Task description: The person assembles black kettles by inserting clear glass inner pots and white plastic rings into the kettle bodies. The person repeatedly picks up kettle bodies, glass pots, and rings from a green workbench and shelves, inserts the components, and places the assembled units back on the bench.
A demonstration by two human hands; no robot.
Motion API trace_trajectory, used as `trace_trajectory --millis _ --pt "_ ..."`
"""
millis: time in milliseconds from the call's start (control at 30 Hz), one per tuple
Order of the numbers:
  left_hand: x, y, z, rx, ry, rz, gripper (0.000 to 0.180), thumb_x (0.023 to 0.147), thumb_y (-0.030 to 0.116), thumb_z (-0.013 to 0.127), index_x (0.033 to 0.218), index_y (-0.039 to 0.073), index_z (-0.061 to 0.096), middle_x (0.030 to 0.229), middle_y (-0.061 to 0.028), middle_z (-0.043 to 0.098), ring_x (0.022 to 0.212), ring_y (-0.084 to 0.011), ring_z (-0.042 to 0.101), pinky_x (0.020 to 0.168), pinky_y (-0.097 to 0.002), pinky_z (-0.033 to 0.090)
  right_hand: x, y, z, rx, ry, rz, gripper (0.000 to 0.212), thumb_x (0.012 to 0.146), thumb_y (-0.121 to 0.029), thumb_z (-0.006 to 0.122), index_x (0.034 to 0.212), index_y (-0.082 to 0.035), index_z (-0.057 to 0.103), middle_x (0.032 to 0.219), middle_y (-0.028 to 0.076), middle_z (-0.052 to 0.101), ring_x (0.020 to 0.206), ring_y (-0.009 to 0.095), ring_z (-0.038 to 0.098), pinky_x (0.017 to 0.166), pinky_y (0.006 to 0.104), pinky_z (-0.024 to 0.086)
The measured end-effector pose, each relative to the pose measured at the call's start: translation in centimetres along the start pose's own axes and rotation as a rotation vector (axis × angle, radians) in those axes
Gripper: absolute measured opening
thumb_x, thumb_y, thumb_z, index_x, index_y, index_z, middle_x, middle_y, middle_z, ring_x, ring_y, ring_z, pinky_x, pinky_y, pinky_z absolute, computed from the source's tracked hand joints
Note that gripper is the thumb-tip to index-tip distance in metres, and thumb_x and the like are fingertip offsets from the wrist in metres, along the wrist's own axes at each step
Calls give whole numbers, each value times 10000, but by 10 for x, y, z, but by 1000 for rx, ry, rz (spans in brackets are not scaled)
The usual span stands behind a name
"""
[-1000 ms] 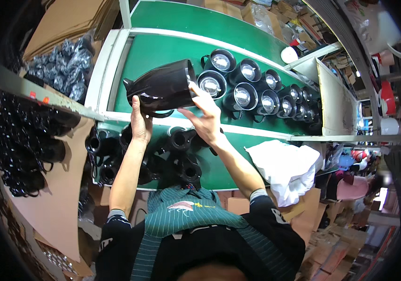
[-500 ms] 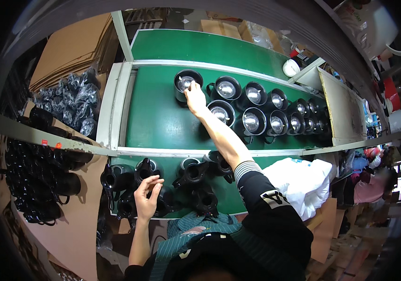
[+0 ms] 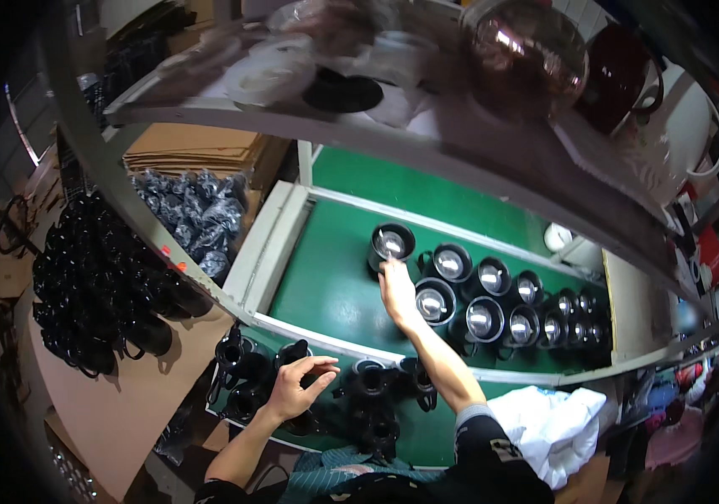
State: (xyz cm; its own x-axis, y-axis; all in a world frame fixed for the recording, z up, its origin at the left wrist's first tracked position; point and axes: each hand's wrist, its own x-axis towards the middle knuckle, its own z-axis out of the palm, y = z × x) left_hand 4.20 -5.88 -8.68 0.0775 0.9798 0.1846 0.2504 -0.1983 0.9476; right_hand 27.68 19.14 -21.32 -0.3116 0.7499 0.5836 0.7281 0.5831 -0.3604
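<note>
My right hand (image 3: 396, 290) reaches over the green work surface (image 3: 326, 260). Its fingers are pinched together at the near rim of a black cylindrical pot (image 3: 379, 254) with a shiny silver inside. Whatever lies between the fingertips is too small to make out. My left hand (image 3: 294, 390) hovers over black handled pots (image 3: 248, 365) on the near green strip. Its thumb and fingers are apart, with nothing held. To the right of the first pot, similar black pots (image 3: 484, 319) with silver insides stand upright in two rows.
Overhead runs a shelf (image 3: 426, 139) with a shiny round vessel (image 3: 527, 59). At the left lie a heap of glossy black parts (image 3: 107, 286), plastic-wrapped items (image 3: 195, 214) and cardboard sheets (image 3: 191, 147). A white bag (image 3: 544, 428) sits by my right sleeve.
My view has tilted up, bringing the overhead shelf in and shifting the table lower. My right fingers have drawn back from inside the pot to its near rim. My left hand stays raised.
</note>
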Motion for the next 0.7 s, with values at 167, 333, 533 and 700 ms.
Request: trace_trajectory --millis 167,333,533,700 --pt "41 51 -35 162 157 385 67 941 62 725 942 0 751 766 -95 730 692 -170 710 633 -295 522 -51 -60 -59 17 -64 67 155 1008 -216 652 1142 -139 672 641 159 658 530 328 664 477 420 491" --pt "75 115 -75 244 404 623 206 893 14 744 717 21 636 626 -58 620 576 -174 613 577 -300 463 -92 -84 -134 224 -30 141 262 1067 -251 523 987 -97 720 656 148 648 565 333 649 536 404 483" --pt "113 170 -105 368 795 843 108 903 -57 673 999 -9 659 847 -109 664 761 -228 643 697 -330 487 -119 -110 -209 277 -25 358 494 1097 -345 439 867 -61 771 552 128 524 476 256 553 524 381 429" --pt "161 221 -159 605 778 1008 173 929 -22 677 1100 2 687 984 -99 705 937 -205 683 846 -332 521 -158 -111 -233 305 81 427 576 1107 -405 423 858 -24 776 489 53 379 453 125 406 473 347 310"
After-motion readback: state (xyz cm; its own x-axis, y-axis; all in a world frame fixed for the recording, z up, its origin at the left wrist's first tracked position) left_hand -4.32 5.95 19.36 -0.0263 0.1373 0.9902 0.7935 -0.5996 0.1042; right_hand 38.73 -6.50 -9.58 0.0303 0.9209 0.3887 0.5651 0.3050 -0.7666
